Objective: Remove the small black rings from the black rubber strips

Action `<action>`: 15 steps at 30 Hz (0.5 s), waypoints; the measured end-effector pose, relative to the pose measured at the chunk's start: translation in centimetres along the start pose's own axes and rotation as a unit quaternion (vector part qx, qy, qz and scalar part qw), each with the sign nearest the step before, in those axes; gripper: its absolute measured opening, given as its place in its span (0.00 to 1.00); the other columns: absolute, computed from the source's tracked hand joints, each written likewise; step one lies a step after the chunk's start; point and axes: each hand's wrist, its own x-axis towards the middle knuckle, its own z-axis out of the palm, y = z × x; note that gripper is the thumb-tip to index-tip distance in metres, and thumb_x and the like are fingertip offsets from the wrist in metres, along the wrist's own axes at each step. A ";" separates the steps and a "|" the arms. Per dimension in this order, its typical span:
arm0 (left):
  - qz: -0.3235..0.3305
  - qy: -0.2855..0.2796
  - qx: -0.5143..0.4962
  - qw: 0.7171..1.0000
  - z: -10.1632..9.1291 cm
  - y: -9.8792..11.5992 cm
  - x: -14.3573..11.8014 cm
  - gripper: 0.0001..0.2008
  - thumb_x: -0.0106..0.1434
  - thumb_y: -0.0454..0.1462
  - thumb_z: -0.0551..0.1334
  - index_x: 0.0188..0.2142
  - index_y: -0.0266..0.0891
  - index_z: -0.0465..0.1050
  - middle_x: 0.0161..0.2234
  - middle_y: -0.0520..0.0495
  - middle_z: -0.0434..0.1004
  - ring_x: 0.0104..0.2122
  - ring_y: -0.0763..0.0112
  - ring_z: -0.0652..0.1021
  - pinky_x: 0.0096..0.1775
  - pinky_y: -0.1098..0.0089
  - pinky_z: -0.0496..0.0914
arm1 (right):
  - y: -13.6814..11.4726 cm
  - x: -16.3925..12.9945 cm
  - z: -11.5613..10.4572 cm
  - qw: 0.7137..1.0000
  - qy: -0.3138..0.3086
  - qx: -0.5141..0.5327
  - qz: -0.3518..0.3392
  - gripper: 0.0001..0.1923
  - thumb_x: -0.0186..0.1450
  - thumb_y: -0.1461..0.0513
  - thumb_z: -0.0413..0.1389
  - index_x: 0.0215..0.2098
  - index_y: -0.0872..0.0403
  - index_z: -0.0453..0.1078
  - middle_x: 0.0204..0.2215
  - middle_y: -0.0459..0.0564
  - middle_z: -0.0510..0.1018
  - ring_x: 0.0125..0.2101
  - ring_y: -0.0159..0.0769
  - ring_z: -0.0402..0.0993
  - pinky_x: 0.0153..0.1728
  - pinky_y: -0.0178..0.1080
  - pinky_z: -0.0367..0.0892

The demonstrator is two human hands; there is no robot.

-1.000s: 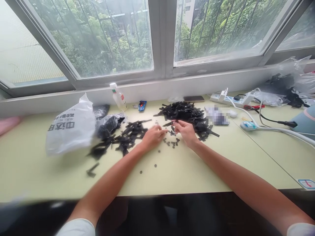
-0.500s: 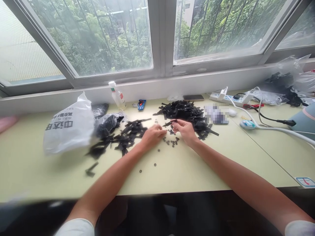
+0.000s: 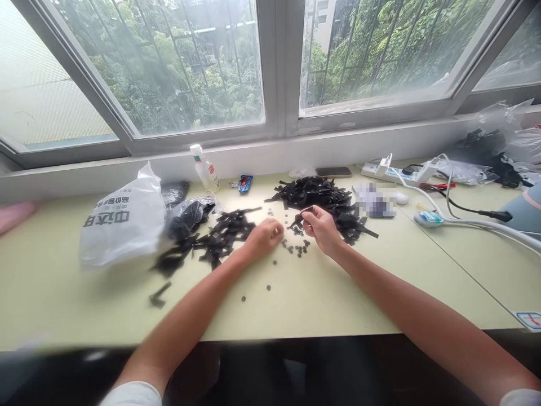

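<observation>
My right hand (image 3: 322, 226) pinches a short black fabric strip (image 3: 297, 219) above the table. My left hand (image 3: 265, 237) is close by on the left, its fingers curled together; whatever may be in them is hidden. Small dark round discs, like buttons (image 3: 299, 250), lie scattered below and between the hands. A large heap of black strips (image 3: 315, 192) sits just behind my right hand. To the left of my left hand lies a looser pile of black strips (image 3: 226, 232).
A white printed plastic bag (image 3: 122, 225) and a clear bottle (image 3: 205, 169) stand at the left. At the back are a blue packet (image 3: 245, 184) and a phone (image 3: 333, 172). A power strip (image 3: 393, 172) with cables (image 3: 486, 221) occupies the right side.
My left hand has drawn its fingers in more tightly. My right hand has turned slightly, with the black strip still in its fingers. The whole view has shifted a little.
</observation>
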 end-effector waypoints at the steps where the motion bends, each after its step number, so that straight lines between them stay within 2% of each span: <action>1: 0.003 0.003 -0.004 1.000 0.0 0.0 0.0 0.03 0.66 0.33 0.61 0.36 0.37 0.74 0.36 0.44 0.75 0.36 0.67 0.74 0.39 0.64 0.71 | 0.0 0.0 0.0 1.000 -0.005 -0.009 0.002 0.10 0.60 0.58 0.63 0.30 0.53 0.65 0.16 0.38 0.60 0.17 0.24 0.51 0.19 0.32 0.46; 3: 0.016 0.020 -0.022 0.999 -0.1 0.2 -0.1 0.05 0.67 0.32 0.60 0.41 0.37 0.74 0.36 0.45 0.76 0.36 0.67 0.74 0.38 0.65 0.71 | 0.1 0.0 0.0 0.999 -0.023 -0.044 0.003 0.12 0.60 0.56 0.63 0.28 0.54 0.67 0.16 0.38 0.59 0.18 0.25 0.50 0.19 0.33 0.46; 6: 0.042 0.080 -0.063 0.994 -0.3 0.6 -0.1 0.14 0.69 0.33 0.58 0.54 0.39 0.71 0.37 0.46 0.76 0.35 0.70 0.74 0.37 0.68 0.71 | 0.1 -0.3 0.0 0.990 -0.055 -0.130 -0.011 0.14 0.61 0.53 0.61 0.27 0.55 0.70 0.17 0.40 0.60 0.18 0.25 0.50 0.20 0.34 0.47; 9: 0.073 0.123 -0.077 0.987 -0.4 0.9 -0.1 0.22 0.70 0.34 0.58 0.62 0.41 0.64 0.34 0.48 0.75 0.33 0.71 0.73 0.37 0.68 0.71 | 0.2 -0.7 0.2 0.965 -0.076 -0.241 -0.066 0.16 0.63 0.51 0.59 0.27 0.54 0.74 0.19 0.43 0.66 0.20 0.29 0.57 0.22 0.36 0.53; 11: 0.083 0.119 -0.064 0.987 -0.3 1.0 -0.2 0.23 0.70 0.34 0.57 0.64 0.42 0.63 0.35 0.47 0.75 0.34 0.70 0.74 0.38 0.67 0.72 | 0.4 -0.9 0.3 0.939 -0.083 -0.312 -0.120 0.15 0.64 0.52 0.58 0.29 0.53 0.76 0.22 0.46 0.71 0.23 0.33 0.63 0.25 0.37 0.58; 15: 0.092 0.104 -0.037 0.990 0.1 1.3 -0.5 0.15 0.71 0.36 0.57 0.55 0.42 0.73 0.40 0.42 0.77 0.40 0.66 0.76 0.43 0.64 0.73 | 1.0 -1.1 0.6 0.878 -0.089 -0.421 -0.211 0.10 0.66 0.57 0.56 0.36 0.51 0.79 0.30 0.50 0.74 0.28 0.36 0.68 0.30 0.38 0.64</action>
